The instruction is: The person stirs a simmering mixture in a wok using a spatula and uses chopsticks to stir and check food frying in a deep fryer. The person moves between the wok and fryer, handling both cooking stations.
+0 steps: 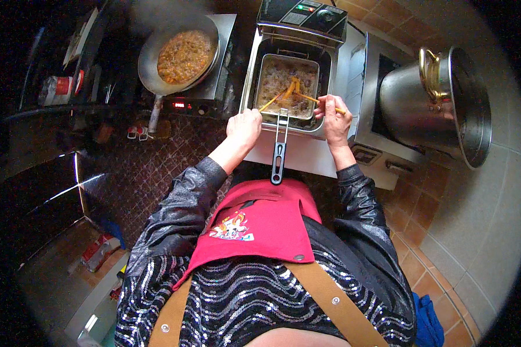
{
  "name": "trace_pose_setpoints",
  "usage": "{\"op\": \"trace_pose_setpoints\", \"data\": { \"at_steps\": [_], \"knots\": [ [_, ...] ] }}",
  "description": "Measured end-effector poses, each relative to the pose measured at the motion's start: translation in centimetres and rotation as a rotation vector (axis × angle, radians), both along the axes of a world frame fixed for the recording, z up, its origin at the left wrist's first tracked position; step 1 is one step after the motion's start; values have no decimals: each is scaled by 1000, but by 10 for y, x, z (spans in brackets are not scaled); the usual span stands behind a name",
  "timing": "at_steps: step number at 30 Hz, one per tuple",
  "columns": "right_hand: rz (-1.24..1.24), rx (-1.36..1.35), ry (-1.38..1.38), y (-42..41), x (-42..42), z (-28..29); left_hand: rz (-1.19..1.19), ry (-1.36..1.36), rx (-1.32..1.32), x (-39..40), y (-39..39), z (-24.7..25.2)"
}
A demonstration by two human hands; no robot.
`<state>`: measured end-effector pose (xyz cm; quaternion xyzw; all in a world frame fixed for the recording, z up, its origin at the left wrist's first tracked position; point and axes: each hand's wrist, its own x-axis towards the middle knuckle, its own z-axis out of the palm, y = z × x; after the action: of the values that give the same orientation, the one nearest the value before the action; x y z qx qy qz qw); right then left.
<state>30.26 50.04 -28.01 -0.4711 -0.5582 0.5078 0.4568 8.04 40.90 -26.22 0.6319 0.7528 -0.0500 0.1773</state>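
Note:
My left hand is closed on one wooden stick, and my right hand grips another; they look like chopsticks. Their far ends meet at a piece of golden-brown fried food in the bubbling oil of a square fryer basket. The basket sits in a steel deep fryer with its control box at the far side. A black basket handle points towards my red apron, between my two hands.
On the left, a steaming wok of reddish-brown food stands on an induction cooker, its handle pointing towards me. To the right is a large steel stockpot with brass-coloured handles. A blue cloth lies at the lower right.

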Motion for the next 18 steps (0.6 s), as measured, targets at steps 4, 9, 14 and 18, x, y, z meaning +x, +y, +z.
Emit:
{"op": "trace_pose_setpoints", "data": {
  "at_steps": [4,9,14,18],
  "knots": [
    [-17,-28,-9,-3,5,3,-16,26,-14,-4,-8,-1],
    [-105,67,6,2,5,18,-19,20,21,-3,-8,-2],
    [-72,93,8,13,-1,-1,-38,30,39,-2,-8,-4],
    [-99,136,-32,9,1,3,-37,53,34,-1,-9,-4]
  ]
}}
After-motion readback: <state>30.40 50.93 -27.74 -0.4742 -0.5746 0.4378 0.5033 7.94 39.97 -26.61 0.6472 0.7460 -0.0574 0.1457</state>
